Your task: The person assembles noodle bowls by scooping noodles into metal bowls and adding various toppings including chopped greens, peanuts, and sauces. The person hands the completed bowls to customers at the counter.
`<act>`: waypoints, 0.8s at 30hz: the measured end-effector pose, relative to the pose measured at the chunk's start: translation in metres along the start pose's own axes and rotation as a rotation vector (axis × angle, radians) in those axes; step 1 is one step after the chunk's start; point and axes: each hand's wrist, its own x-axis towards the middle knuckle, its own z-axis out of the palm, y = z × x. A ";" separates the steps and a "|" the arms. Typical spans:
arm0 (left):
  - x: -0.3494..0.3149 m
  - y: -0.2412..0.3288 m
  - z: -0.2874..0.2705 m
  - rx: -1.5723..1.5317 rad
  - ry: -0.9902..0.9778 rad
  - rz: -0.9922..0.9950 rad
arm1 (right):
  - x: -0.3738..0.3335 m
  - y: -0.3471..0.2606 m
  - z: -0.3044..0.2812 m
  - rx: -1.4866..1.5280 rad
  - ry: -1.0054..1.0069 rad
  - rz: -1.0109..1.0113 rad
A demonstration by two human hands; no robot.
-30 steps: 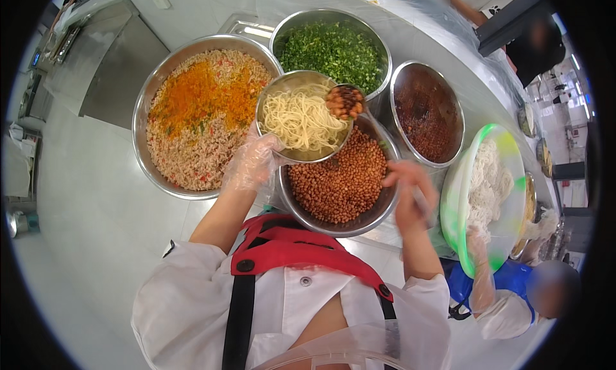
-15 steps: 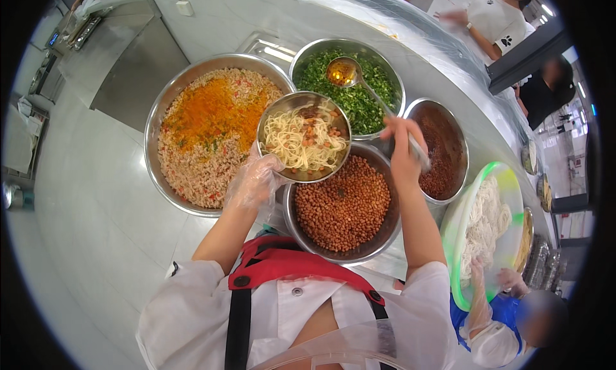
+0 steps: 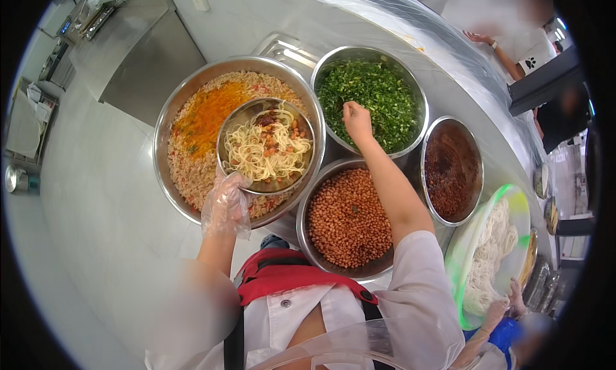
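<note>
My gloved left hand [image 3: 226,202] grips the rim of a small steel bowl [image 3: 221,161]. Pale noodles [image 3: 266,149], topped with brown beans and a dab of dark red sauce, fill this bowl. It is held over a wide steel basin [image 3: 168,190] of crumbly minced mixture with an orange-yellow patch. My right hand [image 3: 357,121] is at a steel basin of chopped greens [image 3: 378,91], its fingers pinched together. Whatever they hold is too small or hidden to make out, and no spoon shows in this view.
Nearest me stands a basin of brown beans [image 3: 350,222]. Right of it is a basin of dark red sauce [image 3: 452,171]. Farther right, a green-and-white tub [image 3: 459,267] holds white noodles, with a co-worker's gloved hands [image 3: 504,306] beside it. Another person [image 3: 510,62] stands beyond the counter.
The noodle bowl has moved left over the minced mixture. My right hand, which held a metal spoon of orange oil, now pinches at the greens; the spoon is out of sight.
</note>
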 end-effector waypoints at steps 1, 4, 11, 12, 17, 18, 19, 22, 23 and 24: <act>0.002 0.000 -0.003 -0.042 -0.008 0.004 | 0.001 -0.005 -0.001 0.125 -0.031 0.174; 0.003 0.001 -0.004 0.083 -0.033 0.008 | 0.002 -0.030 -0.029 0.182 0.031 0.340; 0.011 -0.008 0.015 0.207 -0.086 0.003 | -0.011 -0.068 -0.120 0.397 0.115 0.249; 0.012 -0.008 0.014 0.244 -0.120 0.007 | -0.019 -0.085 -0.131 0.415 0.114 0.203; 0.015 -0.010 0.004 0.313 -0.182 -0.017 | -0.096 -0.167 -0.160 0.425 0.063 0.014; 0.003 -0.005 0.032 0.213 -0.081 -0.011 | -0.111 -0.164 -0.152 0.232 0.027 -0.319; 0.005 -0.005 0.028 0.189 -0.101 -0.028 | -0.122 -0.168 -0.148 0.029 0.011 -0.653; 0.008 -0.005 0.009 0.099 -0.142 -0.065 | -0.142 -0.192 -0.131 -0.314 -0.200 -1.145; 0.007 -0.003 0.002 0.107 -0.115 -0.061 | -0.141 -0.198 -0.126 -0.270 -0.156 -1.174; 0.004 0.001 -0.005 0.119 -0.090 -0.059 | -0.140 -0.202 -0.121 -0.225 -0.108 -1.199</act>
